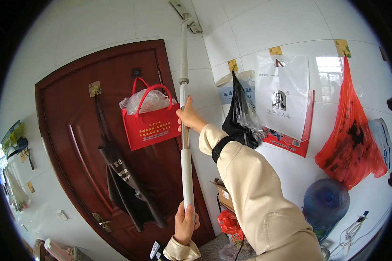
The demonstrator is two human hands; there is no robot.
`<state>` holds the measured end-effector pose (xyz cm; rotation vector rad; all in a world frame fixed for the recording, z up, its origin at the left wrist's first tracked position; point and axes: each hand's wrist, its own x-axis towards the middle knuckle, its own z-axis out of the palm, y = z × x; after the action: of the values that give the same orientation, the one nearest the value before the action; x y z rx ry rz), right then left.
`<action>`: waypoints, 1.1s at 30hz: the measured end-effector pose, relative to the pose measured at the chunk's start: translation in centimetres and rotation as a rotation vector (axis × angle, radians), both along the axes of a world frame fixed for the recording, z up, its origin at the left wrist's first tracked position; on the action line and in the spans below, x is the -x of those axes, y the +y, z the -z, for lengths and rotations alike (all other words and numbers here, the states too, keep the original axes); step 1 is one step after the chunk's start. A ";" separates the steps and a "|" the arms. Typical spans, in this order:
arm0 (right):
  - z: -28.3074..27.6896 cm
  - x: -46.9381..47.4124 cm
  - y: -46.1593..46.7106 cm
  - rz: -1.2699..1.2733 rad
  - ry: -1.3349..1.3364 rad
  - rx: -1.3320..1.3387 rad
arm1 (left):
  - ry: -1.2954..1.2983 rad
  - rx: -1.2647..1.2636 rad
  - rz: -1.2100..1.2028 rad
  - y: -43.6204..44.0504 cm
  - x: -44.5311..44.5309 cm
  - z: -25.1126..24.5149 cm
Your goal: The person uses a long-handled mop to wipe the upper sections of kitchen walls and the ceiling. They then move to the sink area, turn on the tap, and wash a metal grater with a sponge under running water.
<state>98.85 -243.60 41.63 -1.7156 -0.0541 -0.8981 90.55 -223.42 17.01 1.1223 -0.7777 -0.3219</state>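
Observation:
A long-handled flat mop [187, 176] is raised with its pole running up the middle of the picture. Its flat head [196, 28] is high up by the corner where two tiled walls meet; whether it presses on the tiles I cannot tell. My right hand [190, 115] is wrapped around the upper pole, just below a joint, with the thumb pointing up. Lower down, my left hand [185, 223] grips the white handle sleeve near its bottom end. Behind the pole hangs a red tote bag [153, 127] stuffed with clear plastic, on a dark red door [78, 107].
A black umbrella [121, 176] hangs on the door above its handle [102, 222]. Along the right wall hang a black plastic bag [236, 114], a white bag [282, 84] and a red bag [346, 143]. Below are a blue water bottle [326, 202], cables [351, 231] and a cardboard box [225, 197].

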 end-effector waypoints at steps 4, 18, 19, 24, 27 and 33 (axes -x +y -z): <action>1.1 0.1 -1.5 -0.036 -0.083 0.033 | -0.027 0.020 -0.017 -1.3 -1.4 1.0; 3.9 3.9 -0.1 0.265 -0.225 0.183 | -0.028 0.156 0.388 -3.0 -11.4 7.4; 3.7 4.6 -0.3 0.313 -0.262 0.184 | -0.056 0.133 0.401 -3.7 -12.1 7.2; 2.3 8.0 -2.3 0.608 -0.242 0.172 | -0.080 0.117 0.589 -8.4 -13.9 5.8; 1.1 9.0 -3.7 0.814 -0.210 0.176 | -0.082 0.123 0.692 -11.3 -14.6 4.0; -1.1 6.7 -5.6 0.869 -0.220 0.198 | -0.016 0.146 0.704 -13.5 -16.8 1.9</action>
<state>92.11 -249.24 42.69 -1.8210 0.5073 -1.7612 107.35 -236.90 15.11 0.6836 -1.1801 -0.8300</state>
